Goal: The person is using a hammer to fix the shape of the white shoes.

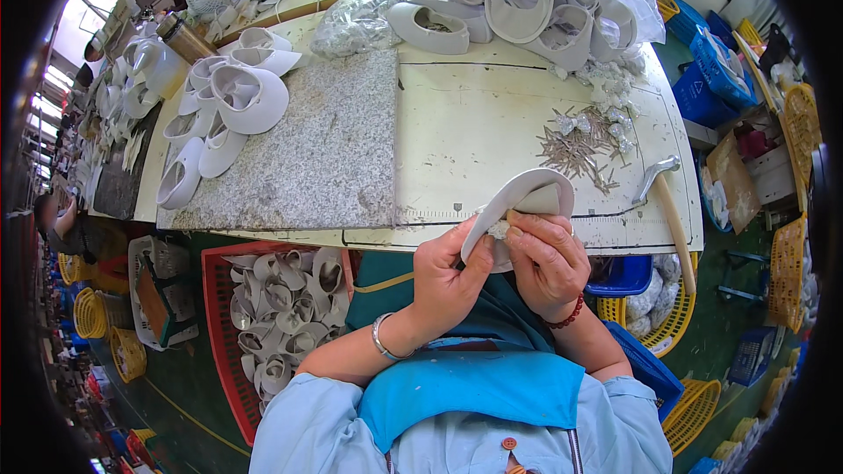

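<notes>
White shoe upper (494, 211) held up by both hands, across the line of the table's (492, 114) near edge, right of middle; its height over that edge is hard to judge. Left hand (446, 276): partly curled, thumb and fingers pinching the upper's left rim. Right hand (549, 262): fingers bent and bunched, gripping the upper at its opening; the fingertips are partly hidden.

Grey speckled slab (307, 149) reaches the near edge, left of the hands. Group of white uppers (248, 98) along its left edge. Broad room between slab's right edge and a pile of thin brownish pieces (566, 151), running back from the hands toward the heaped uppers (520, 2) at the far edge.

Right side tighter: hammer (674, 219) by the near right corner, handle overhanging the near edge. Below that edge, left: red crate (219, 326) full of white pieces (285, 320).
</notes>
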{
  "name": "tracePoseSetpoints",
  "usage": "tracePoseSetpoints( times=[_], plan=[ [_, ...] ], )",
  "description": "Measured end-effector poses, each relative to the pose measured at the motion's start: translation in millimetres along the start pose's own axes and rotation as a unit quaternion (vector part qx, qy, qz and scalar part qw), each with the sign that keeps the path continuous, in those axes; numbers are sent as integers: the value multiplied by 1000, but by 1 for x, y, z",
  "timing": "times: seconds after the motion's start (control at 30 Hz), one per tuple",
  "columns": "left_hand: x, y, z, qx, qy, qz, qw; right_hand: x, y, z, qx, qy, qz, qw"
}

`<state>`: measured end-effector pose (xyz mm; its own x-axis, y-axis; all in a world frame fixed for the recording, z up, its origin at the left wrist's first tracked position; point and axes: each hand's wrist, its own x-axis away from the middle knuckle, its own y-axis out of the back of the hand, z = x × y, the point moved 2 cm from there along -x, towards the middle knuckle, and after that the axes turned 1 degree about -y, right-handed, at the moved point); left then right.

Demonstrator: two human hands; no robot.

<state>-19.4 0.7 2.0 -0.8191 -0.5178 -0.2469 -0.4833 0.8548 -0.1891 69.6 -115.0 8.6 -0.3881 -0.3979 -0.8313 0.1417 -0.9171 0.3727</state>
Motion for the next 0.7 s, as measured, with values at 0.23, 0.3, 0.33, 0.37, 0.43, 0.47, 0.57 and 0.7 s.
tracePoseSetpoints(
  times=[0.23, 0.3, 0.33, 0.37, 0.43, 0.47, 0.57, 0.7],
  plan=[
    [1, 6, 6, -44, 20, 47, 998, -1, 4, 1, -3, -4, 14, 1000],
    [0, 5, 6, -36, 20, 44, 998, 1, 3, 0, -1, 5, 12, 1000],
    [-1, 5, 5, -29, 23, 46, 998, 1, 2, 0, 1, 10, 11, 1000],
    [-2, 5, 4, -22, 26, 49, 998, 1, 3, 1, 2, 12, 10, 1000],
    [-3, 5, 3, -30, 26, 58, 998, 1, 4, 1, 9, 22, 17, 1000],
    [-3, 5, 2, -38, 27, 67, 997, 1, 4, 2, 9, 23, 17, 1000],
    [-3, 6, 3, -36, 44, 73, 996, 0, 5, 2, 13, 29, 26, 999],
    [-5, 5, 1, -33, 53, 70, 996, 0, 6, 1, 10, 32, 31, 999]
  ],
)
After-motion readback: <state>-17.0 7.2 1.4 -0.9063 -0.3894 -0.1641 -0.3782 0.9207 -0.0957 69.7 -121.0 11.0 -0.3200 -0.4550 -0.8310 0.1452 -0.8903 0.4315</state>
